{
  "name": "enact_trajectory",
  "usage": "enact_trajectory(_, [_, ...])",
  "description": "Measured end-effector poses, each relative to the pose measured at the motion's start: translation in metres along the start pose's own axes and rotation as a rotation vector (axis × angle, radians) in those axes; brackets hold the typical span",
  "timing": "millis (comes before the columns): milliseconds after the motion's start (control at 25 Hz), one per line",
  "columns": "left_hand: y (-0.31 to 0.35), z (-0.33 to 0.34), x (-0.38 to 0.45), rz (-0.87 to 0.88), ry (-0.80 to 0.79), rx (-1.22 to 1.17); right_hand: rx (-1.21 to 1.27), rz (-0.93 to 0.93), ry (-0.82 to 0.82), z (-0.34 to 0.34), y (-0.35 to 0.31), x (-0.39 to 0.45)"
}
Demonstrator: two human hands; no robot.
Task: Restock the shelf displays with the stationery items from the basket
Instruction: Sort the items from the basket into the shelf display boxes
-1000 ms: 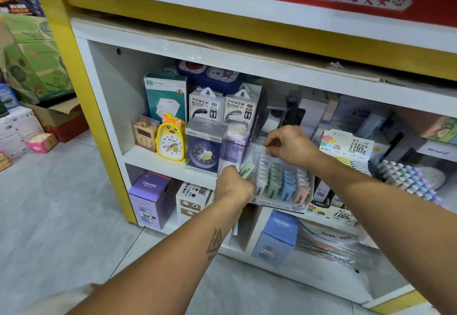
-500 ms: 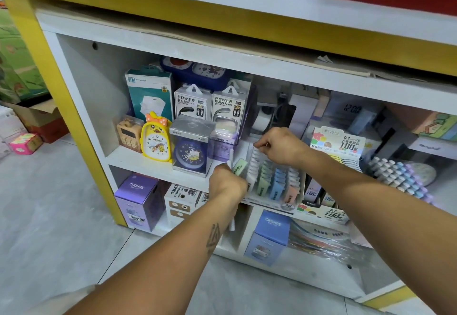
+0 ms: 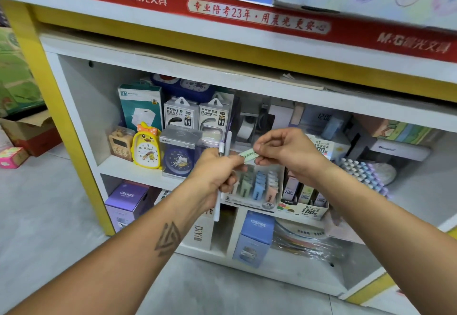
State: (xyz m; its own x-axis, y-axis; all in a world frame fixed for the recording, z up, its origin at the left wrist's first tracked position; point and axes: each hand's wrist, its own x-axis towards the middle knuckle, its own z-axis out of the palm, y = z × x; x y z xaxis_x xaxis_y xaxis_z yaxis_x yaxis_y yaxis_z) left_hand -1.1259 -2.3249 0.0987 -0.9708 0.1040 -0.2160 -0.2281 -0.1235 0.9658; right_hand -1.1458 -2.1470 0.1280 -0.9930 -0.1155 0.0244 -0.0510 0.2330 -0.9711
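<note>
Both hands [image 3: 217,173] [image 3: 284,151] pinch green packet [image 3: 249,154] between them

Bare arms; triangular tattoo [image 3: 168,239] on the left forearm [image 3: 138,253]

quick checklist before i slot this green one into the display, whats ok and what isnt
1. Green pack held: ok, pinched between right hand and left hand.
2. Left hand free: not ok, it also grips white pens.
3. Display tray reachable: ok, right below the hands on the shelf edge.
4. Green column in the tray found: ok, beside the blue one.
5. Room left in that column: cannot tell, the left hand covers part of it.
6. Basket in view: not ok, not in frame.
</note>
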Motion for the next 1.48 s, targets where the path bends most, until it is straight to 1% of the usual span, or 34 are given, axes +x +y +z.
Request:
enact_trajectory(40, [0.003,0.0,-0.001,0.022,-0.023,-0.022,0.017,0.018,0.009,-0.008,0.0,-0.007])
enact_trajectory(80, [0.005,0.0,-0.002,0.047,-0.039,-0.014,-0.024,0.016,-0.006,-0.015,-0.001,-0.013])
enact_trajectory(200, [0.007,0.001,-0.002,0.111,-0.071,0.081,-0.449,-0.108,-0.1,-0.022,-0.008,-0.021])
enact_trajectory(280, [0.008,0.004,-0.001,0.142,-0.125,0.184,-0.574,-0.163,-0.175,-0.018,-0.013,-0.02])
enact_trajectory(360, [0.006,0.008,0.003,0.146,-0.117,0.233,-0.643,-0.193,-0.205,-0.014,-0.013,-0.015])
enact_trajectory(400, [0.004,0.008,0.008,0.144,-0.068,0.241,-0.672,-0.206,-0.17,-0.014,-0.012,-0.012])
enact_trajectory(440, [0.002,0.006,0.013,0.149,0.006,0.268,-0.682,-0.213,-0.1,-0.017,-0.01,-0.007])
enact_trajectory(520, [-0.005,0.002,0.026,0.155,0.148,0.386,-0.679,-0.214,0.085,-0.027,-0.002,0.002])
enact_trajectory(560, [-0.01,-0.001,0.031,0.138,0.189,0.446,-0.679,-0.223,0.15,-0.031,0.002,0.007])
enact_trajectory(640, [-0.021,-0.005,0.041,0.07,0.233,0.544,-0.724,-0.265,0.2,-0.031,0.014,0.015])
enact_trajectory(720, [-0.031,-0.004,0.047,0.021,0.245,0.599,-0.794,-0.294,0.206,-0.023,0.027,0.023])
enact_trajectory(800, [-0.037,-0.001,0.05,0.013,0.247,0.607,-0.836,-0.272,0.193,-0.014,0.039,0.032])
enact_trajectory(960, [-0.042,0.003,0.054,-0.049,0.224,0.598,-0.88,-0.152,0.129,-0.002,0.053,0.048])
enact_trajectory(1160, [-0.046,0.005,0.056,-0.093,0.226,0.529,-0.909,-0.123,0.095,0.0,0.053,0.055])
enact_trajectory(1280, [-0.046,0.005,0.053,-0.108,0.22,0.504,-1.03,-0.114,0.013,0.001,0.049,0.059])
enact_trajectory(1400, [-0.041,0.004,0.05,-0.139,0.202,0.495,-1.171,-0.034,-0.102,0.007,0.043,0.056])
enact_trajectory(1440, [-0.037,0.003,0.048,-0.135,0.209,0.493,-1.192,-0.026,-0.115,0.007,0.038,0.053])
enact_trajectory(1480, [-0.033,0.002,0.044,-0.109,0.215,0.473,-1.169,-0.041,-0.094,0.006,0.032,0.048])
